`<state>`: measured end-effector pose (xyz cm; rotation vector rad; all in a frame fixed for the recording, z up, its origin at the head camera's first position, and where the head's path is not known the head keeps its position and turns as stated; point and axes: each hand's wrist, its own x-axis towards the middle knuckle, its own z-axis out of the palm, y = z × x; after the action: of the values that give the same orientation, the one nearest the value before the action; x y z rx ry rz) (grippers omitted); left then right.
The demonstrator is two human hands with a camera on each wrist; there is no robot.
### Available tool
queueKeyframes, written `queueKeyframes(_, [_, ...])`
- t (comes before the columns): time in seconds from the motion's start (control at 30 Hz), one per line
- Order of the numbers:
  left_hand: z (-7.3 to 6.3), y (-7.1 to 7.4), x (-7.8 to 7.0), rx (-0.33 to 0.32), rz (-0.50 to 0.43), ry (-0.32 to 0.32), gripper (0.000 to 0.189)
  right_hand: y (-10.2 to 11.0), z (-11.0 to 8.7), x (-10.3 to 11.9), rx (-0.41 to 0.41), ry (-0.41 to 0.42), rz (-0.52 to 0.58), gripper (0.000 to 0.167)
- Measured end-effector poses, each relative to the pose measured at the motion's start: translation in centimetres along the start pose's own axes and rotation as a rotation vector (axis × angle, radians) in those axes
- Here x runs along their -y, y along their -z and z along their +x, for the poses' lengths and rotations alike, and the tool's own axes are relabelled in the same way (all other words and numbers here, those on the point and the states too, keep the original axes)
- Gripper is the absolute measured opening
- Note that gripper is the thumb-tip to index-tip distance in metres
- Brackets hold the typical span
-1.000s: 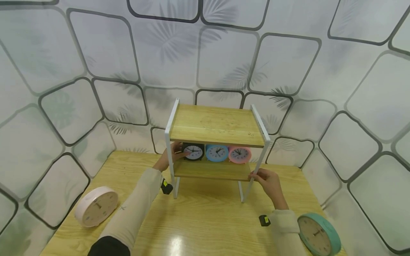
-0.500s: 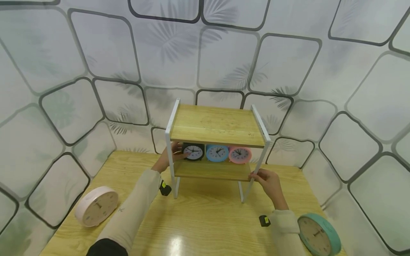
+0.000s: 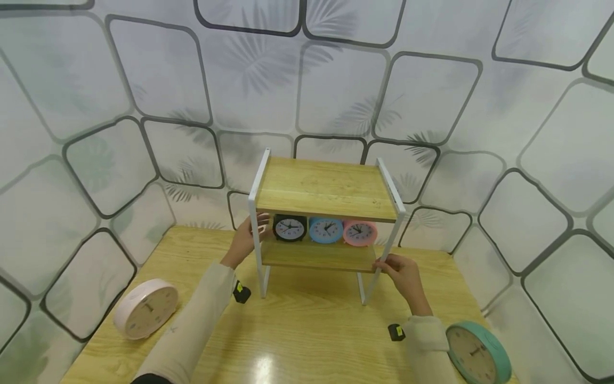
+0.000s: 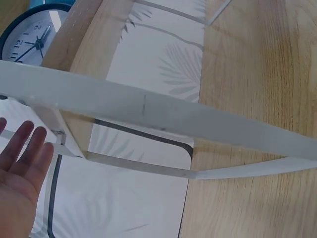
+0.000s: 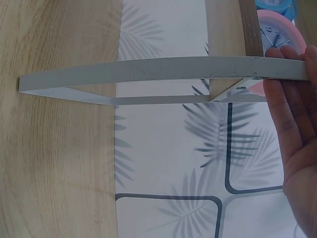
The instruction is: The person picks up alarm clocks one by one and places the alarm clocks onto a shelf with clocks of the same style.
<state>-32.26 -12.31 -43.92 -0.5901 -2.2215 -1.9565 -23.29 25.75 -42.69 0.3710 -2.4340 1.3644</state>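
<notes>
A two-tier wooden shelf with a white metal frame stands on the wooden table. On its lower board, side by side, are a black alarm clock, a blue alarm clock and a pink alarm clock. My left hand is beside the shelf's left post, partly behind it and apart from the black clock. The left wrist view shows that hand's fingers extended, holding nothing. My right hand holds the right post at the lower board's level, fingertips touching the metal.
A pale pink round clock lies tilted on the table at the left, near my left sleeve. A teal round clock is at the right, beside my right sleeve. A patterned wall rises behind the shelf.
My left hand has let go of the black clock's left side and drawn back left, out past the post. The clocks and my right hand stay in place.
</notes>
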Motion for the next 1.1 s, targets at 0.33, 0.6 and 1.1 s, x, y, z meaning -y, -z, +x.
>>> queueKeyframes(0.33, [-2.3,0.9,-1.3,-0.117,0.18,-0.084,0.047,-0.2,0.3,-2.2,-0.007,0.002,0.033,0.008])
queueKeyframes(0.6, [-3.6,1.4,0.3,-0.185,0.48,-0.145,0.044,-0.2,0.4,-1.8,0.005,-0.007,0.054,0.007])
queueKeyframes(1.1, [-7.3,2.4,-0.8,-0.295,0.886,-0.265,0.042,0.0,0.0,0.0,-0.001,-0.032,0.027,0.006])
